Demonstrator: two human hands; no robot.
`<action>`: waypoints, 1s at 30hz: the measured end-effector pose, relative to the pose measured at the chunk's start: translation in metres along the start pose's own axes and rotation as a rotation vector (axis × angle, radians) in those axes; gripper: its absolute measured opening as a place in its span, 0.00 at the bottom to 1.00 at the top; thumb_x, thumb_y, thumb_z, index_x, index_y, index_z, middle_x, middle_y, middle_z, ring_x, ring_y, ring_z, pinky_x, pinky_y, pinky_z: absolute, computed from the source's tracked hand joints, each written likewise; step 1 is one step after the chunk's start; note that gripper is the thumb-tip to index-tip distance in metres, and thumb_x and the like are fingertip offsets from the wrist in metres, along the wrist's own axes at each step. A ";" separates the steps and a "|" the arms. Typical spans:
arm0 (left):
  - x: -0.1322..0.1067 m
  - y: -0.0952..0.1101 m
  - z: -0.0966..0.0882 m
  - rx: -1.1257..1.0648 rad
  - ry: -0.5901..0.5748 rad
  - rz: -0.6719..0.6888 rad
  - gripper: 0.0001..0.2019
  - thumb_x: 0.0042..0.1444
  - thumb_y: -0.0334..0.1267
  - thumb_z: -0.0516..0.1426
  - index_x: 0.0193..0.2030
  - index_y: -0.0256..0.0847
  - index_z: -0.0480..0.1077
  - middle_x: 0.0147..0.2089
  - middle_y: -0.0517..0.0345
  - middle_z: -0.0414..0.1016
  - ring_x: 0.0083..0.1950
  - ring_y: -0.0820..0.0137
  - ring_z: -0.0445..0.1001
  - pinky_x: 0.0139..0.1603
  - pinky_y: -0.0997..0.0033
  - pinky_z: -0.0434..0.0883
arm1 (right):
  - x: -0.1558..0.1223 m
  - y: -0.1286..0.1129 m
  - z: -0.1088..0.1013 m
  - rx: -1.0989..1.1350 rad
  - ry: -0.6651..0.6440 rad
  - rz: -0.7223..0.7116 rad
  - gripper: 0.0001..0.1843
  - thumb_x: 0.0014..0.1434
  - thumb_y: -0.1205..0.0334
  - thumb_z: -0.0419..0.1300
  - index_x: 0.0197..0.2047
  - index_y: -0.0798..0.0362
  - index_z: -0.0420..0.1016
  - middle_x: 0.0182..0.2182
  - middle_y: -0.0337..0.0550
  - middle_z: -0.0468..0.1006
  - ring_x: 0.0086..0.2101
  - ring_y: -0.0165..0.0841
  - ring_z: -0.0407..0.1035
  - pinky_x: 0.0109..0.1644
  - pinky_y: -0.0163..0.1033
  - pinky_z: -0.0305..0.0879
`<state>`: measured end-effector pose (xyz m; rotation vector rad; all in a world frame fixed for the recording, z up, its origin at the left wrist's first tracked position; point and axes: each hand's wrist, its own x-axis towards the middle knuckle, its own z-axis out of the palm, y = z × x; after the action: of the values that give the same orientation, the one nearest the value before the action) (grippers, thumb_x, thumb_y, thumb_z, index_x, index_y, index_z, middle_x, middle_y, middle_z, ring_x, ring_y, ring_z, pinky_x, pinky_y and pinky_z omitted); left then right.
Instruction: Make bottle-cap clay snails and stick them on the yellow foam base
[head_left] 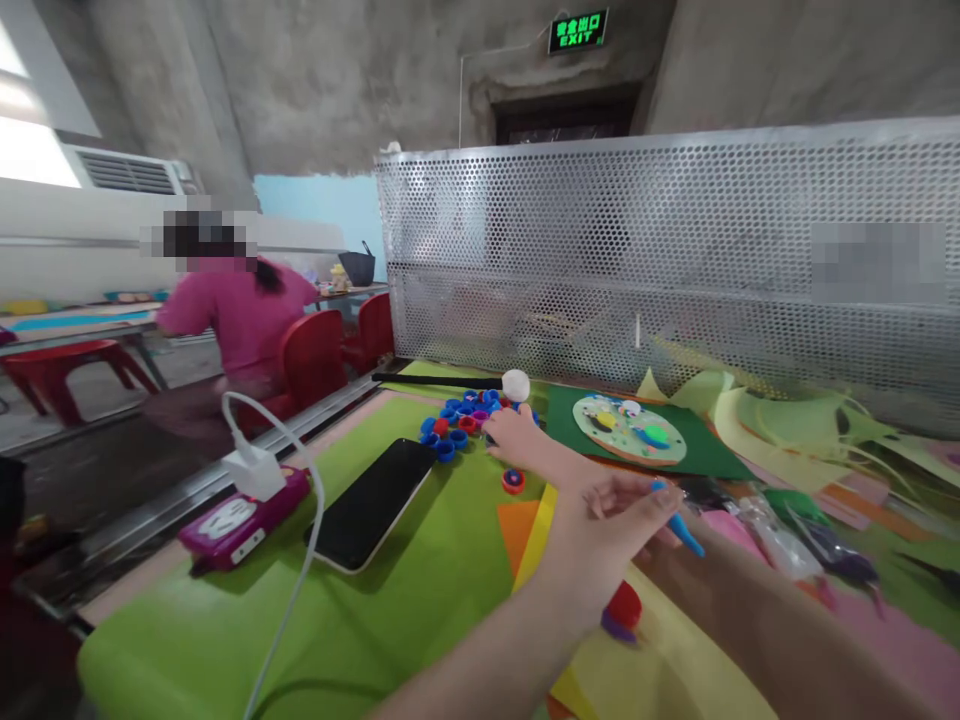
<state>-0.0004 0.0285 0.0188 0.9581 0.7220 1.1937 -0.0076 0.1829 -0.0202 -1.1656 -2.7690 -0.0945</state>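
My left hand [619, 512] is closed on a slim, pointed blue tool [684, 525], held in a pinch. Behind it my right arm crosses to the left. My right hand [523, 440] is stretched out at the edge of a pile of bottle caps [451, 420], mostly blue with a few red. Its fingers look apart, and their tips are partly hidden. Just below this hand lies a single red cap [514, 482] with a dark centre. Another red cap [624, 604], beside something purple, sits on yellow paper under my left wrist.
A black phone [375, 503] and a purple power strip [244, 520] with a white charger and cable lie at left. Further back are a white ball [516, 385] on a black stick and a decorated disc [630, 430]. A perforated metal screen [637, 250] borders the table; a person sits beyond.
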 end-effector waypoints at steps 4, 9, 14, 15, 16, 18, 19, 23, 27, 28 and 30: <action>-0.001 0.005 -0.001 0.003 0.021 0.003 0.15 0.40 0.48 0.64 0.25 0.36 0.72 0.19 0.60 0.71 0.20 0.78 0.66 0.22 0.80 0.58 | -0.002 -0.005 -0.001 0.042 0.008 0.004 0.15 0.61 0.59 0.55 0.50 0.56 0.66 0.48 0.47 0.68 0.45 0.37 0.66 0.47 0.48 0.65; -0.002 0.008 0.000 0.010 0.005 0.001 0.16 0.39 0.49 0.64 0.25 0.37 0.71 0.18 0.61 0.71 0.21 0.78 0.67 0.21 0.81 0.58 | -0.012 -0.005 -0.004 0.173 0.025 0.052 0.13 0.62 0.59 0.54 0.49 0.54 0.67 0.48 0.47 0.68 0.43 0.35 0.66 0.46 0.46 0.66; -0.003 0.011 -0.002 0.047 -0.004 0.031 0.17 0.40 0.49 0.63 0.29 0.36 0.72 0.19 0.62 0.70 0.20 0.79 0.64 0.22 0.80 0.59 | -0.014 -0.010 -0.013 0.381 0.064 0.077 0.12 0.62 0.59 0.54 0.48 0.53 0.68 0.48 0.46 0.68 0.44 0.35 0.66 0.47 0.46 0.65; -0.003 0.012 -0.003 0.057 0.002 0.047 0.17 0.40 0.50 0.63 0.30 0.36 0.71 0.20 0.62 0.69 0.21 0.79 0.64 0.22 0.79 0.59 | -0.015 -0.010 -0.017 0.434 0.080 0.081 0.12 0.62 0.59 0.54 0.48 0.53 0.68 0.48 0.46 0.68 0.44 0.35 0.66 0.47 0.46 0.65; -0.003 0.013 -0.004 0.071 0.010 0.063 0.17 0.41 0.50 0.62 0.30 0.37 0.71 0.20 0.63 0.69 0.21 0.78 0.64 0.23 0.79 0.60 | -0.015 -0.009 -0.022 0.490 0.101 0.086 0.12 0.62 0.59 0.54 0.48 0.53 0.68 0.48 0.46 0.68 0.44 0.35 0.66 0.48 0.47 0.65; -0.002 0.016 -0.006 0.113 0.025 0.093 0.16 0.42 0.50 0.62 0.30 0.37 0.71 0.21 0.63 0.69 0.23 0.78 0.65 0.24 0.79 0.60 | -0.022 -0.005 -0.032 0.614 0.154 0.110 0.12 0.62 0.59 0.53 0.49 0.52 0.67 0.50 0.46 0.67 0.45 0.35 0.65 0.48 0.47 0.64; -0.002 0.016 -0.006 0.143 0.027 0.104 0.15 0.43 0.49 0.61 0.29 0.38 0.71 0.22 0.63 0.69 0.24 0.77 0.66 0.25 0.79 0.61 | -0.029 -0.001 -0.038 0.681 0.179 0.128 0.13 0.62 0.59 0.53 0.50 0.52 0.67 0.51 0.47 0.66 0.45 0.36 0.65 0.48 0.47 0.64; -0.003 0.010 -0.003 0.311 -0.019 0.097 0.12 0.44 0.45 0.62 0.26 0.38 0.70 0.23 0.61 0.69 0.25 0.76 0.66 0.24 0.79 0.60 | -0.086 0.021 -0.052 0.971 0.199 0.250 0.11 0.63 0.60 0.53 0.48 0.52 0.68 0.48 0.46 0.68 0.43 0.34 0.66 0.47 0.45 0.65; -0.010 -0.007 0.004 0.483 -0.135 0.046 0.08 0.43 0.40 0.63 0.27 0.38 0.71 0.23 0.62 0.69 0.25 0.75 0.66 0.25 0.78 0.61 | -0.173 0.045 -0.051 1.279 0.150 0.409 0.13 0.62 0.58 0.54 0.46 0.56 0.67 0.41 0.44 0.71 0.36 0.31 0.68 0.38 0.41 0.68; -0.013 -0.013 0.006 0.518 -0.175 0.022 0.08 0.43 0.39 0.62 0.28 0.38 0.71 0.24 0.62 0.68 0.25 0.75 0.65 0.25 0.79 0.62 | -0.194 0.050 -0.050 1.350 0.151 0.445 0.14 0.62 0.57 0.54 0.47 0.57 0.66 0.39 0.43 0.71 0.34 0.30 0.68 0.36 0.39 0.68; -0.019 -0.022 0.010 0.570 -0.261 -0.039 0.08 0.45 0.39 0.61 0.30 0.37 0.73 0.25 0.61 0.69 0.26 0.75 0.66 0.25 0.78 0.63 | -0.229 0.058 -0.047 1.473 0.179 0.499 0.13 0.62 0.56 0.54 0.45 0.57 0.66 0.37 0.42 0.70 0.32 0.29 0.67 0.33 0.37 0.67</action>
<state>0.0134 0.0058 0.0030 1.5320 0.8832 0.8131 0.1972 0.0560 -0.0074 -1.1035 -1.4769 1.4563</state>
